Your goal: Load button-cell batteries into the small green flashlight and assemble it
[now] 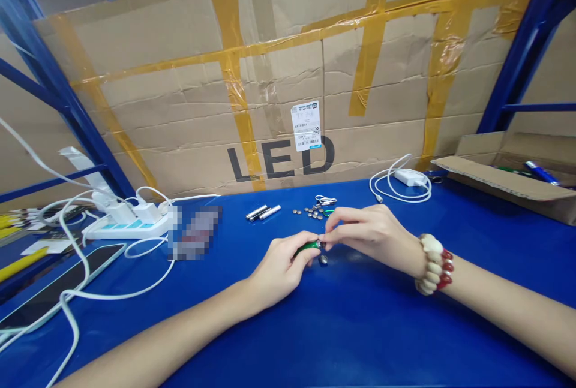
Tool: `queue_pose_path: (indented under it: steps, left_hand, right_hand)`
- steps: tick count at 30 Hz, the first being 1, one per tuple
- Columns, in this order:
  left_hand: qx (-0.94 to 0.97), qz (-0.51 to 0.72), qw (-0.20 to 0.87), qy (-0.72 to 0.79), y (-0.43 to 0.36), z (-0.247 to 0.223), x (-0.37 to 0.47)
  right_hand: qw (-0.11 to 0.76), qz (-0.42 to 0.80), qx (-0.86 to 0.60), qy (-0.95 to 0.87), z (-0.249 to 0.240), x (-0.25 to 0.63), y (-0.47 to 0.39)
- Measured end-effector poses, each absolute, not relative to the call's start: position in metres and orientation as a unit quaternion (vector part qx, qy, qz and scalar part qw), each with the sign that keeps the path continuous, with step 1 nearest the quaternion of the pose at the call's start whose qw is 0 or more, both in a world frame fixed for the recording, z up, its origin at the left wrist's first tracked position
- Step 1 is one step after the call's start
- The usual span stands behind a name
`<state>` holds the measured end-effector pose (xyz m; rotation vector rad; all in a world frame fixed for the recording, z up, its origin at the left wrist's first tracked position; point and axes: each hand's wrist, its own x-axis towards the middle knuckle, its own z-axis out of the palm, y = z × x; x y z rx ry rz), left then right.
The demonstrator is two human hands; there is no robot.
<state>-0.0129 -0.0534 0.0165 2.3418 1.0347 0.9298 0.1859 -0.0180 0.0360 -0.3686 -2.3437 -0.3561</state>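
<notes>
My left hand point(279, 267) is closed around a small green metal tube point(308, 246), its silver end pointing to the right. At that end, the fingertips of my right hand point(375, 233) are pinched together; whatever lies between them is too small to make out. Just below the tube's end, a small silver round piece point(323, 260) rests on the blue table. Beyond my hands is a cluster of small round button cells point(314, 213). A green loop point(328, 213) shows partly behind my right fingers, and a white cord loop point(325, 199) lies behind the cells.
Silver and black tubes point(263, 213) lie left of the cells. A white power strip point(128, 229), cables and a phone point(58, 286) occupy the left side. At the right stand a white adapter point(408, 178) and an open cardboard box point(513, 181). A large cardboard sheet point(180, 124) closes the back.
</notes>
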Motion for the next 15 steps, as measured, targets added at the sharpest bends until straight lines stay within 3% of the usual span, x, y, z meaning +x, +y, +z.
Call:
queue_pose_path:
  steps: [6, 15]
  left_hand:
    - [0.848, 0.316, 0.214, 0.367, -0.0521, 0.0140, -0.0141]
    - [0.841, 0.327, 0.233, 0.363, -0.0531, 0.0167, -0.0127]
  right_hand:
    - [0.329, -0.125, -0.115, -0.929, 0.0314, 0.1833, -0.0160]
    - [0.360, -0.097, -0.106, -0.922, 0.0352, 0.1851, -0.0145]
